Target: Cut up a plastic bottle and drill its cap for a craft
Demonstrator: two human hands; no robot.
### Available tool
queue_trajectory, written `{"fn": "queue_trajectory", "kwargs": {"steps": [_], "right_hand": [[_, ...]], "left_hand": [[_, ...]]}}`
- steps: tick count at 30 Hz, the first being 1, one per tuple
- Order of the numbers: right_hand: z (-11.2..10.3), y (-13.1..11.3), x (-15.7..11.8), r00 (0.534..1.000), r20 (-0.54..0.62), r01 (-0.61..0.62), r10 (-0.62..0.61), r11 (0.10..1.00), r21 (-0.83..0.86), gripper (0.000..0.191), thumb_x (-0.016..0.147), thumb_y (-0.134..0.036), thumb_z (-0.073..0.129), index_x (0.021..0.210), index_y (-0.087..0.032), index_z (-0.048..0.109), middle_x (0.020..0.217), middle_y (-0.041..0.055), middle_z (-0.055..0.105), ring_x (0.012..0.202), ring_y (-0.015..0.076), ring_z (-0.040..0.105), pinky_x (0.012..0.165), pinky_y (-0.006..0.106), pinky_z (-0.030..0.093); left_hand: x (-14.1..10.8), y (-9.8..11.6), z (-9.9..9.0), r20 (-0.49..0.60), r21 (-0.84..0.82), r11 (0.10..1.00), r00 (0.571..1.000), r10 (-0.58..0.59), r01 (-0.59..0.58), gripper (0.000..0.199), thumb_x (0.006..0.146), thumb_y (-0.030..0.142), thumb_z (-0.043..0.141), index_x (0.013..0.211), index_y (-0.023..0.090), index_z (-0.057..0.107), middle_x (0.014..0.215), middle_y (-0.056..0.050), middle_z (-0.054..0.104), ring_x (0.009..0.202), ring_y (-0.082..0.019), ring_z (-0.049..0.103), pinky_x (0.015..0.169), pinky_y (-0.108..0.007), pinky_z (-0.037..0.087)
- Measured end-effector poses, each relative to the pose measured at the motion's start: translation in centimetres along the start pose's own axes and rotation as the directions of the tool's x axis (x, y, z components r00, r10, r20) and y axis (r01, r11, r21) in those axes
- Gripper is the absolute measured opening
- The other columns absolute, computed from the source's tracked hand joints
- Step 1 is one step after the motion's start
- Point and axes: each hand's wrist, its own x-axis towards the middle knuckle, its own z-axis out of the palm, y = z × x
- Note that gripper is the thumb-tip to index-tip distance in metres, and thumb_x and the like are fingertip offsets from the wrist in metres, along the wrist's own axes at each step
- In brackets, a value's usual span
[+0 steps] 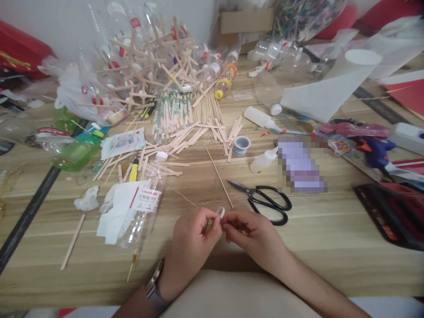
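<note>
Close to the table's front edge, my left hand (195,240) and my right hand (250,229) meet with their fingertips pinched together. Between them is a small white bottle cap (221,213), tilted on edge and partly covered by the fingers. A thin thread (185,197) runs to my left hand; its end is hidden. One wooden skewer (218,174) lies with its near end beside my right hand. Black-handled scissors (265,201) rest open to the right. Left of my hands lies a clear plastic bottle (150,221) with a skewer tip sticking out of its bottom.
Craft sticks (179,141) and skewers (208,106) spread across the middle. Behind them is a pile of plastic bottles (119,26). A thread spool (241,145), a glue bottle (263,161) and a blurred-out rectangle (301,165) are on the right, near a red-black case (391,216).
</note>
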Motion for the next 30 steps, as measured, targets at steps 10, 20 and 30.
{"fn": "queue_trajectory", "kwargs": {"steps": [10,20,30], "right_hand": [[-0.59,-0.42,-0.35,0.989,0.032,0.145,-0.142,0.986,-0.083,0.015,0.087,-0.014,0.049,0.078,-0.022,0.059,0.068,-0.0027,0.060,0.060,0.0105,0.054,0.055,0.022,0.040],[-0.17,-0.34,-0.35,0.989,0.012,0.148,-0.148,0.989,-0.022,0.014,0.085,-0.014,0.049,0.076,-0.022,0.056,0.067,-0.0021,0.058,0.058,0.0107,0.053,0.053,0.022,0.040],[-0.27,-0.23,-0.17,0.998,-0.053,0.043,-0.042,0.999,0.015,0.011,0.083,-0.022,0.051,0.077,-0.022,0.060,0.061,-0.0024,0.059,0.055,0.0119,0.054,0.051,0.022,0.041]], "left_hand": [[0.33,0.32,-0.32,0.122,-0.150,0.982,0.987,-0.100,0.118,0.016,0.083,0.026,0.051,0.070,0.021,0.059,0.053,0.005,0.052,0.048,-0.011,0.043,0.050,-0.023,0.031],[0.40,0.53,-0.61,0.212,-0.302,0.927,0.963,-0.164,0.224,0.014,0.080,0.029,0.050,0.069,0.021,0.054,0.052,0.006,0.047,0.048,-0.011,0.041,0.048,-0.022,0.030],[0.65,-0.12,-0.74,0.346,-0.408,0.839,0.911,-0.223,0.360,0.023,0.079,0.036,0.058,0.082,0.017,0.069,0.051,0.006,0.040,0.049,-0.010,0.031,0.048,-0.023,0.024]]}}
